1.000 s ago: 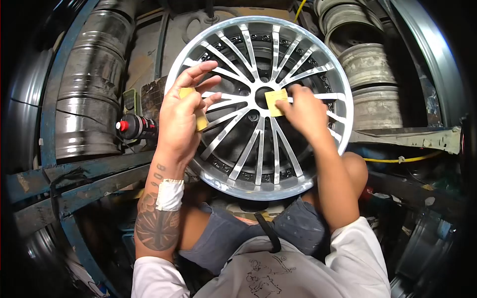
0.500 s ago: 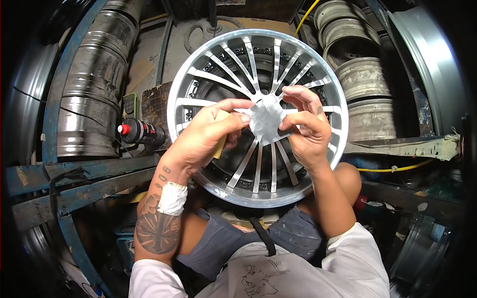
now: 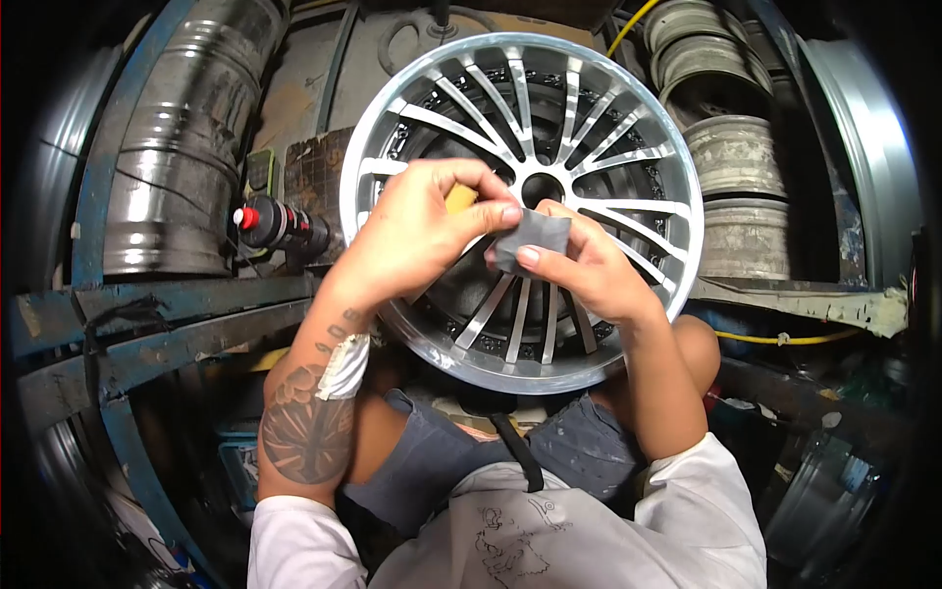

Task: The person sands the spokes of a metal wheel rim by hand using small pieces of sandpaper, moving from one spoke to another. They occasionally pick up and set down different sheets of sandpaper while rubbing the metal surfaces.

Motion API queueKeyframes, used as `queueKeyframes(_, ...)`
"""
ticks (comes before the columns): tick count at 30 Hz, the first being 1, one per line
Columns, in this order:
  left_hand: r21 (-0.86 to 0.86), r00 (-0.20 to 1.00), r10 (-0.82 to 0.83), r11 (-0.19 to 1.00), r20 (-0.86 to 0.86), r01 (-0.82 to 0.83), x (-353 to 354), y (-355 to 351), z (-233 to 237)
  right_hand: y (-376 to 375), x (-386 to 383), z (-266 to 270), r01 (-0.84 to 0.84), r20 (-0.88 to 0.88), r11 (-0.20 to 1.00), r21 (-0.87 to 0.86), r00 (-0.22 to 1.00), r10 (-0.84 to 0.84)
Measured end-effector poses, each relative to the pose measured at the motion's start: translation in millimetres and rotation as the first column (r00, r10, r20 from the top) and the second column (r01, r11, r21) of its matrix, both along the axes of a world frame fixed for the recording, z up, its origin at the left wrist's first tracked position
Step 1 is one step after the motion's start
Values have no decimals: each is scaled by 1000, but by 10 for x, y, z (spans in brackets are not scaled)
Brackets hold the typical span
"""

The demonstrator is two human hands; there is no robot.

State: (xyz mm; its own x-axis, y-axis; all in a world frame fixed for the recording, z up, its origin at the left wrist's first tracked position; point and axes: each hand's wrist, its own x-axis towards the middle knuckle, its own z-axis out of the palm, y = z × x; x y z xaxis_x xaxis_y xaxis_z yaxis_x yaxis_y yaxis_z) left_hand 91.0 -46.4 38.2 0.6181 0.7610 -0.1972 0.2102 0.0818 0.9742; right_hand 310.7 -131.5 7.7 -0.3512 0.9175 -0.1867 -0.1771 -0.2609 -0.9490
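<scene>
A small grey piece of sandpaper (image 3: 542,239), looking folded over, is held between both hands above the wheel. My left hand (image 3: 422,231) pinches its upper left corner between thumb and forefinger. Tucked into that same hand is a yellow piece (image 3: 459,199), partly hidden by the fingers. My right hand (image 3: 594,270) grips the sandpaper with the thumb on top and fingers behind. Beneath them lies a silver multi-spoke alloy wheel (image 3: 520,108), face up, with a dark inner barrel and a round centre hole. The hands cover part of its spokes.
Stacked rims stand at the left (image 3: 186,167) and right (image 3: 736,162). A dark bottle with a red cap (image 3: 280,228) lies left of the wheel. Blue metal frame bars (image 3: 196,319) run along the left side. A yellow hose (image 3: 633,25) passes behind the wheel.
The sandpaper, spread wider before, now looks folded smaller. My right hand has moved lower with its fingers behind the sheet. The view has shifted slightly, so the wheel sits higher and further right.
</scene>
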Motion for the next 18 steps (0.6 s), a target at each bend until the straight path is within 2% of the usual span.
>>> queueKeyframes(2,246,996,93,965,17,-94,-132,113,2,-34,-49,13,-11,-60,1000,-27,998,9)
queueKeyframes(4,303,968,233,920,93,-251,-325,238,82,-85,-70,-17,-59,366,992,115,931,13)
queueKeyframes(5,310,944,304,892,128,-329,-416,287,125,-114,-137,-23,-112,600,958,264,797,-73)
queueKeyframes(6,304,917,358,866,178,-397,-536,347,141,-138,-207,-28,-204,770,898,391,607,-197)
queueKeyframes(8,347,872,457,800,176,-489,-764,390,240,-185,-362,-175,-210,816,895,393,529,-234)
queueKeyframes(10,345,820,550,747,157,-568,-927,511,303,-136,-551,-344,-228,811,864,449,511,-286)
queueKeyframes(11,414,756,627,647,189,-640,-891,464,283,-100,-638,-373,-271,839,849,454,450,-305)
queueKeyframes(13,416,739,630,622,238,-663,-733,356,379,27,-810,-389,-352,870,810,469,340,-357)
queueKeyframes(15,383,761,613,665,212,-642,-791,342,481,127,-923,-441,-421,873,765,487,250,-418)
queueKeyframes(18,369,780,581,689,233,-624,-863,335,475,105,-972,-540,-422,940,841,340,167,-296)
